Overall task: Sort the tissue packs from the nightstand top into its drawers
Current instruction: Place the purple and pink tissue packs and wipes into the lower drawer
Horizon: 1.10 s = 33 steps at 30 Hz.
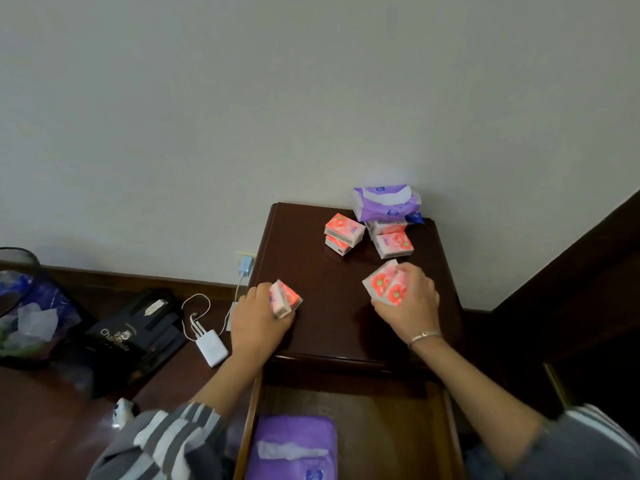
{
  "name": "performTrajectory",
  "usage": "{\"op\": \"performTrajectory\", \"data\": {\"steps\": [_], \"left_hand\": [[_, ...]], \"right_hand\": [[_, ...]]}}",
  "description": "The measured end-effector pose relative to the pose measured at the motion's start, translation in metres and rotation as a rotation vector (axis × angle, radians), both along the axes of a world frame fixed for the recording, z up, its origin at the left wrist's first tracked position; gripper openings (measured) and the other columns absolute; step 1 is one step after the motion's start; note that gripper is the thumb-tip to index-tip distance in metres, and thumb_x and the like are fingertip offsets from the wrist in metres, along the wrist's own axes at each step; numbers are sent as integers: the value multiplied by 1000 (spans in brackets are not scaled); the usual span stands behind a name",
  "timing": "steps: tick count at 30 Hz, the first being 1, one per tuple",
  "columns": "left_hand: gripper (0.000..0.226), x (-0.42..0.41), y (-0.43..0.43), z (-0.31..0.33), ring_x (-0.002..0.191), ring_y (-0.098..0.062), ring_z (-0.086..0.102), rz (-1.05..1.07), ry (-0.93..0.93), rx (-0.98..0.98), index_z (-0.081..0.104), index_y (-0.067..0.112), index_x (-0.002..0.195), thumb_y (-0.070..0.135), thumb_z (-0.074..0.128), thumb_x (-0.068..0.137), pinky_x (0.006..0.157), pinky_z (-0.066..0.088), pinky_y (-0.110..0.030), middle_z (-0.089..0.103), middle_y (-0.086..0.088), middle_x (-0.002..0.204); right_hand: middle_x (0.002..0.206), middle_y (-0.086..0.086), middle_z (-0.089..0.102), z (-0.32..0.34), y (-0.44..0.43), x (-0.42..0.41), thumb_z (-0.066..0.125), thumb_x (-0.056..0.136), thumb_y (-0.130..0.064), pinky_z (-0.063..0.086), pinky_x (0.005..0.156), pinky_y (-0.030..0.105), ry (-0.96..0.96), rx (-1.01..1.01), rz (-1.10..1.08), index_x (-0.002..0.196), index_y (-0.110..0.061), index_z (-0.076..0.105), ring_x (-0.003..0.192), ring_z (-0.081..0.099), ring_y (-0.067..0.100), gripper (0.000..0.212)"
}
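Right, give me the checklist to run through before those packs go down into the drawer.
1. Left hand has a firm hold on its pink pack: ok.
2. Right hand has a firm hold on its two pink packs: ok.
3. Drawer is pulled open below the hands: ok.
4. Free room beside the purple pack already in the drawer: ok, its right side is bare.
5. Nightstand top is cleared: not ok, loose pink packs and an opened purple pack lie at the back.
6. Other drawers are ready: cannot tell, out of view.
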<state>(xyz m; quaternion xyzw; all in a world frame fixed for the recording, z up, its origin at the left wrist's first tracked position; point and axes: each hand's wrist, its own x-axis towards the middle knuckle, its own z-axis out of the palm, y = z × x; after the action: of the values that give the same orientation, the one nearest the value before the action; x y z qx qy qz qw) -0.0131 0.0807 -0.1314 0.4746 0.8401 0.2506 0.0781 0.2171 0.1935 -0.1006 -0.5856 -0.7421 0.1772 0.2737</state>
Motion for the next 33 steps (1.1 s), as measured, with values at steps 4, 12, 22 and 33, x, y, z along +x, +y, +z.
{"op": "performTrajectory", "data": {"steps": [4, 12, 22, 33], "left_hand": [[56, 48, -55, -3, 92, -19, 62, -57, -167, 107, 54, 26, 117, 48, 74, 70, 76, 50, -34, 64, 5, 102], [73, 155, -84, -37, 109, -17, 60, -195, -242, -360, 34, 32, 138, 54, 65, 76, 84, 49, -28, 60, 5, 124], [78, 225, -59, -69, 132, -30, 38, -63, -99, -752, 22, 14, 144, 60, 48, 87, 105, 35, -40, 37, -12, 142], [85, 208, -50, -69, 135, -38, 38, 72, -421, -722, 0, 13, 153, 51, 48, 94, 108, 38, -42, 15, -25, 154]], "right_hand": [[100, -15, 49, -14, -84, 66, 71, 54, -54, 45, 83, 31, -30, -76, 219, 112, -35, 43, 94, 50, 11, 66], [127, -3, 47, -107, -133, 121, 49, 62, -76, 29, 94, 40, -660, -486, 619, 127, -30, 34, 116, 44, 23, 81], [133, -5, 41, -76, -131, 162, 65, 58, -64, 32, 95, 35, -470, -331, 554, 134, -30, 30, 119, 39, 20, 90], [108, -12, 43, -49, -140, 206, 74, 71, -44, 50, 58, 11, 454, -829, 226, 116, -39, 33, 91, 57, 10, 61]]}}
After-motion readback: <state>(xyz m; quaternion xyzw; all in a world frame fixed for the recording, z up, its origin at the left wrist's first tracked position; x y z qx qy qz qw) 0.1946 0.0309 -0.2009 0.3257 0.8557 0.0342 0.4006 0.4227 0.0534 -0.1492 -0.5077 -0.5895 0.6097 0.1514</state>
